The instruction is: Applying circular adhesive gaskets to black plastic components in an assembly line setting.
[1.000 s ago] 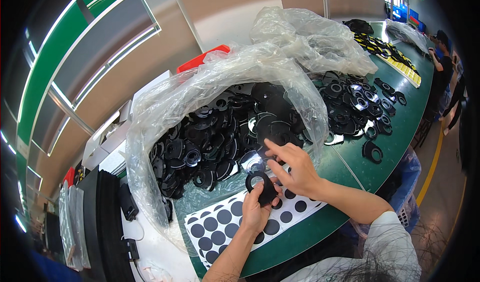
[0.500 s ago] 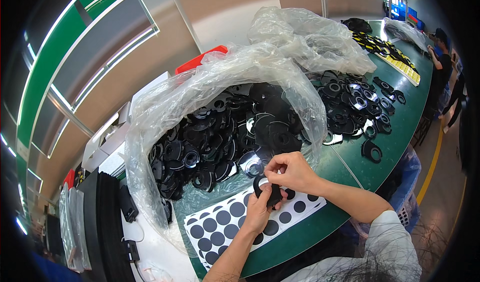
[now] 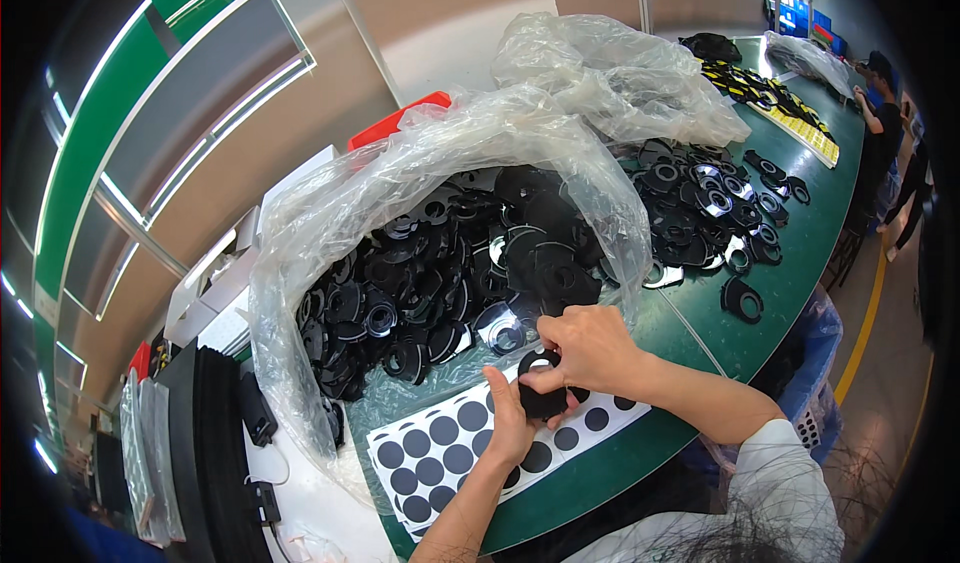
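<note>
Left hand [image 3: 510, 428] holds a black part [image 3: 543, 405] with a round hole, its fingers curled under the part and round the far edge; the thumb stands spread away. Right hand [image 3: 600, 348] is on the same part, thumb and bent forefinger at the hole; whether they pinch anything cannot be told. The part is above a white sheet [image 3: 410, 463] bearing black discs, laid on the green table [image 3: 800, 283]. Beyond, an open clear plastic bag [image 3: 300, 233] contains a heap of similar parts [image 3: 400, 283]; a second pile [image 3: 690, 208] lies to the right.
</note>
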`<action>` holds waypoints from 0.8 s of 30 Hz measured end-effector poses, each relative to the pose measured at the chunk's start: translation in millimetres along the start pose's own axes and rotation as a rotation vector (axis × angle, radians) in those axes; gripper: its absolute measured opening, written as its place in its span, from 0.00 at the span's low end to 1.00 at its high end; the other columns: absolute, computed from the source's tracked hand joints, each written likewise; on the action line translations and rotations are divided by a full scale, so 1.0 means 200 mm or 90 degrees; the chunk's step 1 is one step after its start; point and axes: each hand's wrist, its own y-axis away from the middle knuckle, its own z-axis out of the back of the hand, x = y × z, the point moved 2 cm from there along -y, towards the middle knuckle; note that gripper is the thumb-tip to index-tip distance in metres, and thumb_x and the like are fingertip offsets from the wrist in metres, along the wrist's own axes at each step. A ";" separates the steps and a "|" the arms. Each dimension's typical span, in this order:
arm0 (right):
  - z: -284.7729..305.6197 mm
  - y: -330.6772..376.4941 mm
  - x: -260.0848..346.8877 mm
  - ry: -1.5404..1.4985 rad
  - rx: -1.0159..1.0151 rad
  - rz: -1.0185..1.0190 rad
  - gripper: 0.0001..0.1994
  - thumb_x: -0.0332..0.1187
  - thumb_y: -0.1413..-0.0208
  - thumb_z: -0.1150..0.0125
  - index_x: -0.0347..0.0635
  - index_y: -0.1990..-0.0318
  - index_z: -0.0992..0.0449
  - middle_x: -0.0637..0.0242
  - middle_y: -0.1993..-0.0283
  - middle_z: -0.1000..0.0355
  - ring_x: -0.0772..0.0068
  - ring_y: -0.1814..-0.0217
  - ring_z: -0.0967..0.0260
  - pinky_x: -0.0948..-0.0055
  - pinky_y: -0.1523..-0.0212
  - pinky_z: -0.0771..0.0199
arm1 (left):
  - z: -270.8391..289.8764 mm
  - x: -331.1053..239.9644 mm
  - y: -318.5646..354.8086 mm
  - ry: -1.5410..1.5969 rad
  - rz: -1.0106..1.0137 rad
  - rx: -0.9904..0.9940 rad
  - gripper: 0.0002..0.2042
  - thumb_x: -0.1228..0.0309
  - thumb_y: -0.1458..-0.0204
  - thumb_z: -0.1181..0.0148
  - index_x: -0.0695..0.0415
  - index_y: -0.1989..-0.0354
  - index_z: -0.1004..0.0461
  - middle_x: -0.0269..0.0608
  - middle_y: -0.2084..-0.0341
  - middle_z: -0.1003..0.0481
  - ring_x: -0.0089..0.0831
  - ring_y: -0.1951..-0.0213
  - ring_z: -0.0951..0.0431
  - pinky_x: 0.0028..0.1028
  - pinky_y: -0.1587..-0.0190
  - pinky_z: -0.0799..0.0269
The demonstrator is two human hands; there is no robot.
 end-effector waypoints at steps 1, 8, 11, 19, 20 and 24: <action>0.01 0.00 0.00 -0.001 0.000 0.000 0.21 0.52 0.66 0.31 0.43 0.80 0.30 0.68 0.82 0.31 0.64 0.76 0.30 0.66 0.78 0.33 | 0.00 0.00 0.00 0.018 0.005 0.005 0.55 0.24 0.59 0.90 0.67 0.58 0.31 0.48 0.73 0.26 0.28 0.75 0.29 0.22 0.76 0.38; 0.05 -0.02 -0.07 -0.119 0.165 0.008 0.20 0.46 0.62 0.32 0.38 0.71 0.26 0.63 0.75 0.27 0.61 0.71 0.27 0.63 0.73 0.30 | 0.00 -0.03 0.01 0.125 0.037 -0.057 0.53 0.24 0.58 0.87 0.67 0.59 0.31 0.48 0.74 0.26 0.32 0.73 0.27 0.23 0.76 0.37; 0.06 -0.03 -0.10 -0.301 0.175 -0.028 0.15 0.40 0.55 0.35 0.36 0.69 0.23 0.63 0.77 0.26 0.63 0.75 0.27 0.68 0.75 0.30 | 0.01 -0.02 0.01 0.172 0.063 -0.047 0.52 0.24 0.57 0.86 0.66 0.61 0.31 0.49 0.70 0.27 0.33 0.72 0.27 0.23 0.76 0.36; 0.03 -0.03 -0.09 -0.294 0.158 -0.087 0.10 0.35 0.50 0.38 0.34 0.69 0.21 0.61 0.79 0.26 0.68 0.79 0.28 0.74 0.73 0.29 | 0.00 -0.03 0.01 0.140 0.050 -0.074 0.48 0.26 0.53 0.85 0.64 0.64 0.31 0.51 0.64 0.28 0.35 0.72 0.26 0.23 0.77 0.37; 0.03 -0.03 -0.09 -0.303 0.160 -0.080 0.11 0.36 0.51 0.36 0.34 0.69 0.22 0.61 0.77 0.26 0.68 0.77 0.28 0.73 0.72 0.28 | 0.00 -0.03 0.01 0.139 0.050 -0.074 0.48 0.26 0.53 0.85 0.64 0.64 0.31 0.51 0.64 0.28 0.35 0.72 0.26 0.23 0.77 0.37; 0.01 -0.01 -0.10 -0.320 0.170 -0.036 0.16 0.40 0.55 0.33 0.34 0.67 0.24 0.61 0.73 0.26 0.67 0.72 0.29 0.70 0.68 0.28 | 0.02 -0.01 0.01 0.149 0.037 -0.059 0.47 0.27 0.53 0.84 0.62 0.63 0.31 0.49 0.68 0.27 0.35 0.72 0.26 0.23 0.76 0.37</action>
